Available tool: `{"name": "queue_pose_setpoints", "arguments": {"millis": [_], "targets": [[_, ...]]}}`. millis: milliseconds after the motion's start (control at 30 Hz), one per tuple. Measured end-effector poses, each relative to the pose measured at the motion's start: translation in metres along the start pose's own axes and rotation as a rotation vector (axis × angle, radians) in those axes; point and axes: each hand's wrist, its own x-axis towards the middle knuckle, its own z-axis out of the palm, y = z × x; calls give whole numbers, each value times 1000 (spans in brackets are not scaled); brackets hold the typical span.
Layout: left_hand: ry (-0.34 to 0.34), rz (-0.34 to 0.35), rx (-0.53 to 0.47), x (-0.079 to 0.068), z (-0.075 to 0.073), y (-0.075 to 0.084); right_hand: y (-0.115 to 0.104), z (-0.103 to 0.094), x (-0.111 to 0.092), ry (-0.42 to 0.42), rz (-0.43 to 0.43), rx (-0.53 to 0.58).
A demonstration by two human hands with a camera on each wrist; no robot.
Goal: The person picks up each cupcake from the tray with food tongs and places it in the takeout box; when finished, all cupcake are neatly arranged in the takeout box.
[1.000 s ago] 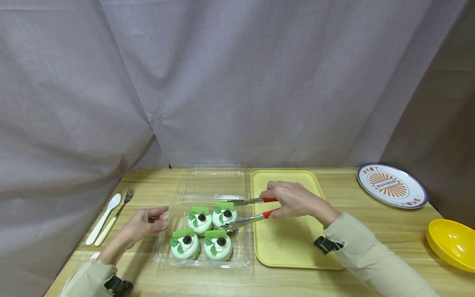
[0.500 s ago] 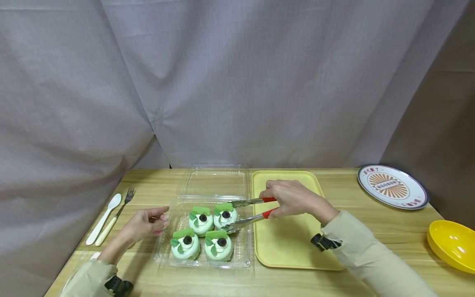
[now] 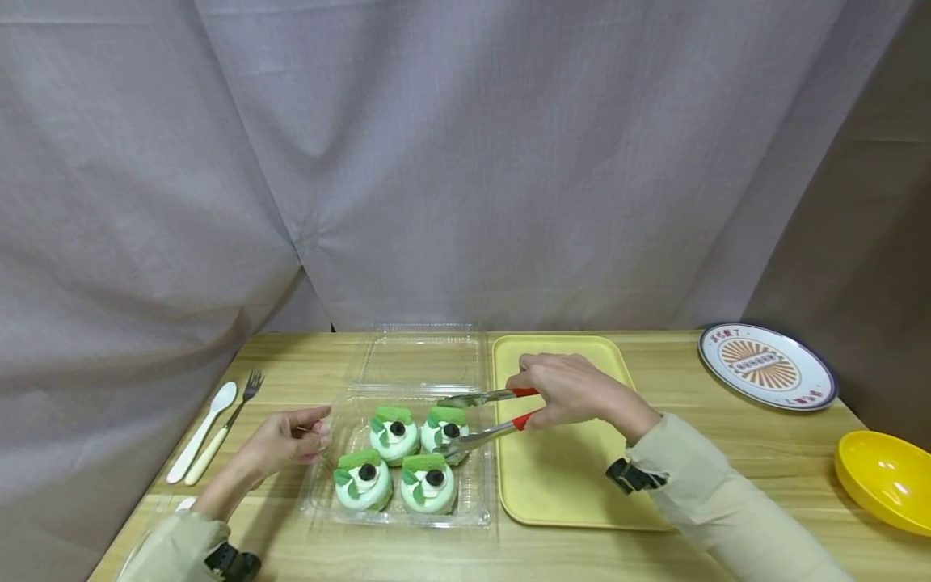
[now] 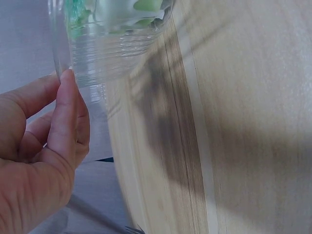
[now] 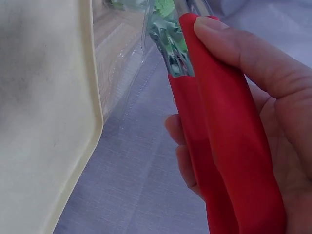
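My right hand [image 3: 575, 390] holds metal tongs [image 3: 482, 435] by their red handles [image 5: 229, 126]. Parted tips of the tongs lie at either side of the back right green cream cake [image 3: 436, 436], which stands in a clear plastic box [image 3: 476, 514]. Several such cakes fill the box, each topped with a green slice, a leaf and a dark round biscuit; one is the front right cake [image 3: 427, 497]. At the box's left side, my left hand [image 3: 284, 440] pinches its thin rim between thumb and fingers, as the left wrist view shows at the clear wall [image 4: 112, 53].
The box's lid [image 3: 425, 360] lies folded back behind it. Right beside the box is a yellow tray [image 3: 575, 489], under my right hand. A white spoon [image 3: 196, 444] and a fork [image 3: 225, 428] lie left. Farther right are a patterned plate [image 3: 815, 372] and a yellow bowl [image 3: 887, 481].
The back right cake has shifted slightly right and toward me, with the tong tips moving along its sides. My left hand stays at the box's rim.
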Motion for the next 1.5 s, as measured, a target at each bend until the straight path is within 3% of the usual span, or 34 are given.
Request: {"name": "queue_pose_setpoints", "arguments": {"millis": [400,1033,1500], "targets": [[0,-1,0,0,0,0,-2,-2,-5,-2,10,7],[8,3,10,0,1,1,0,-3,-19,79,22,4],[6,-1,6,0,1,1,7,-2,-32,116,34,149]]}}
